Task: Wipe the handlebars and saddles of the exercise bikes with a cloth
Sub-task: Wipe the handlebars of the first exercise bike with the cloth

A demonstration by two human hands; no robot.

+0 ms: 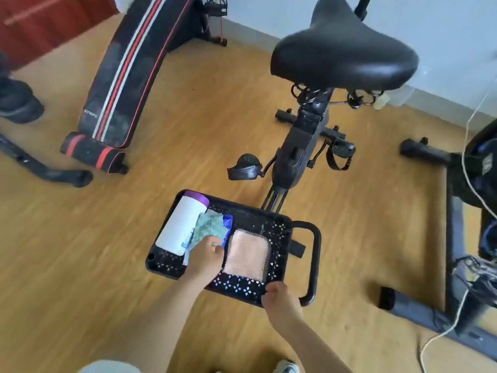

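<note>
A black perforated basket [279,238] sits on the exercise bike's front, beside its black handlebar loop [316,254]. Inside lie a green cloth [208,227], a pink cloth [246,255] and a white bottle with a purple cap [183,224]. My left hand [205,258] reaches into the basket and pinches the green cloth's near edge. My right hand [281,300] grips the basket's near rim. The black saddle [344,52] rises beyond the basket, untouched.
A black sit-up bench with red and white stripes [118,84] stands at the left on the wooden floor. Another bike's frame [457,211] with white cables is at the right. Someone's dark shoe [18,100] is at the far left. My shoe [286,367] shows at the bottom.
</note>
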